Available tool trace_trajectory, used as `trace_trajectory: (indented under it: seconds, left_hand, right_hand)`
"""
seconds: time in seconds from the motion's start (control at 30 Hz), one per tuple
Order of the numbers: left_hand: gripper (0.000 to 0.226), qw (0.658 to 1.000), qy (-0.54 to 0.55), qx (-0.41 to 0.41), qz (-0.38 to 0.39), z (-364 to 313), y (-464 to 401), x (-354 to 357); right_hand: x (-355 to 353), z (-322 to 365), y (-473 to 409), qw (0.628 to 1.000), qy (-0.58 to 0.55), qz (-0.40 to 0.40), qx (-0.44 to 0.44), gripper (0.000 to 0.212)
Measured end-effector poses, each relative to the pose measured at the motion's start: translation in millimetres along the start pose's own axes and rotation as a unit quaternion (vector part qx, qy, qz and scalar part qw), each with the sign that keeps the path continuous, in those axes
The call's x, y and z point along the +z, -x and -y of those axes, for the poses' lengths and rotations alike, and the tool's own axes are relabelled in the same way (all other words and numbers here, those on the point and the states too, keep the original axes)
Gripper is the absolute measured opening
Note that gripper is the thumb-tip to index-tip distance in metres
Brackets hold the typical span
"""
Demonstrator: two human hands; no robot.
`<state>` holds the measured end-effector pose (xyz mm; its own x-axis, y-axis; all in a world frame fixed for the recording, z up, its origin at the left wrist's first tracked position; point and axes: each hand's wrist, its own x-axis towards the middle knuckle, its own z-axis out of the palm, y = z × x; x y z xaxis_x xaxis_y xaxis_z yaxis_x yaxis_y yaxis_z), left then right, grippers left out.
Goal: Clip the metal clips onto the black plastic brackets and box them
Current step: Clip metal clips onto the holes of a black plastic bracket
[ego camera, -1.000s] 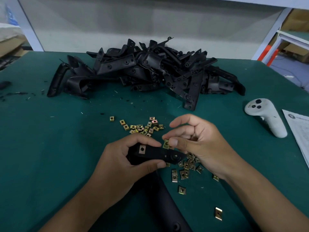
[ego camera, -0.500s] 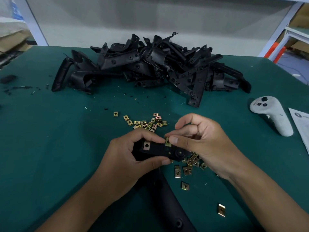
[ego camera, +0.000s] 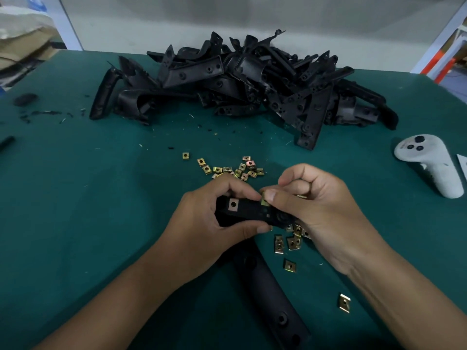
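Observation:
My left hand (ego camera: 202,223) grips a black plastic bracket (ego camera: 252,210) just above the green table. One metal clip (ego camera: 233,205) sits fixed on the bracket's left end. My right hand (ego camera: 318,208) pinches a second brass-coloured clip (ego camera: 264,201) between thumb and forefinger, right at the bracket's upper edge. The bracket's long arm (ego camera: 267,299) runs down toward me under my wrists. Loose clips (ego camera: 235,169) lie scattered beyond my hands, and more clips (ego camera: 290,242) lie under my right hand. A large pile of black brackets (ego camera: 247,82) fills the far side of the table.
A white handheld controller (ego camera: 429,162) lies at the right, beside a sheet of paper (ego camera: 462,162) at the frame edge. Black plastic shavings (ego camera: 43,113) and a small black piece (ego camera: 25,99) dot the far left. One stray clip (ego camera: 344,302) lies near my right forearm.
My right hand has brought the clip from just above the bracket onto its upper edge. Both hands and the bracket sit slightly further from me. The view has tilted down a little.

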<state>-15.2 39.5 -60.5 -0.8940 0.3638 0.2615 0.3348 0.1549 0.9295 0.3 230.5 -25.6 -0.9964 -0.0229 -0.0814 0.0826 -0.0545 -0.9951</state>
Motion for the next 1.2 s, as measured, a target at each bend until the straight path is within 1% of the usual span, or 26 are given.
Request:
trace_trajectory:
  seconds: [0.1, 0.2, 0.27, 0.33, 0.43, 0.5, 0.6, 0.67, 0.73, 0.8, 0.93, 0.97, 1.07, 1.13, 1.2]
  left_hand:
    - [0.033, 1.0, 0.003, 0.004, 0.008, -0.6, -0.2, 0.6]
    - [0.036, 1.0, 0.016, 0.002, 0.016, -1.7, -0.6, 0.9]
    - [0.036, 1.0, 0.009, 0.005, 0.005, -0.9, -1.0, 0.5]
    - [0.036, 1.0, 0.014, 0.009, -0.023, -1.1, -1.7, -0.5]
    - [0.039, 0.998, 0.037, 0.01, -0.056, -2.0, -3.0, -1.9]
    - [0.038, 0.998, 0.042, 0.011, -0.055, -2.4, -3.4, -1.9]
    - [0.035, 0.997, 0.051, 0.014, -0.056, -2.9, -3.1, -2.3]
    - [0.038, 0.996, 0.058, 0.007, -0.061, -2.3, -2.6, -2.2]
    - [0.044, 0.997, 0.045, 0.001, -0.067, -2.0, -2.3, -2.3]
    - [0.046, 0.997, 0.045, 0.0, -0.066, -1.6, -2.6, -2.0]
    - [0.042, 0.997, 0.046, 0.005, -0.064, -0.3, -2.8, -3.1]
    - [0.04, 0.997, 0.045, 0.005, -0.063, -0.6, -2.9, -2.9]
    - [0.036, 0.997, 0.047, 0.008, -0.066, -1.3, -4.3, -2.3]
    - [0.034, 0.995, 0.052, 0.009, -0.079, -1.3, -5.2, -3.3]
    - [0.032, 0.994, 0.06, 0.007, -0.088, -1.3, -4.8, -4.8]
  right_hand:
    - [-2.5, 2.6, 1.2, 0.999, 0.026, 0.021, -0.013, 0.017]
    - [-5.3, 4.4, 2.5, 0.997, 0.052, 0.025, -0.044, 0.014]
    - [-5.3, 4.7, 3.6, 0.995, 0.07, 0.025, -0.069, 0.013]
    - [-3.8, 4.9, 4.7, 0.994, 0.056, 0.034, -0.091, 0.014]
    - [-1.5, 4.7, 4.0, 0.994, -0.001, 0.055, -0.098, 0.025]
    - [-0.6, 3.1, 2.7, 0.993, 0.002, 0.055, -0.102, 0.03]
    - [-0.4, -0.9, 3.5, 0.989, 0.047, 0.048, -0.131, 0.029]
    - [-0.4, -2.3, 4.6, 0.987, 0.067, 0.046, -0.141, 0.027]
    - [-0.3, -3.6, 4.1, 0.987, 0.064, 0.056, -0.134, 0.027]
    - [-0.9, -4.4, 2.5, 0.989, 0.041, 0.064, -0.125, 0.029]
    - [-3.3, -4.8, -0.6, 0.994, -0.02, 0.04, -0.1, 0.052]
    - [-3.7, -4.7, -1.2, 0.994, -0.018, 0.038, -0.096, 0.052]
    - [-5.3, -6.7, -2.3, 0.991, 0.002, 0.074, -0.108, 0.043]
    - [-5.6, -8.2, -2.0, 0.984, 0.06, 0.097, -0.134, 0.039]
    - [-6.8, -9.9, -2.4, 0.975, 0.132, 0.086, -0.158, 0.036]
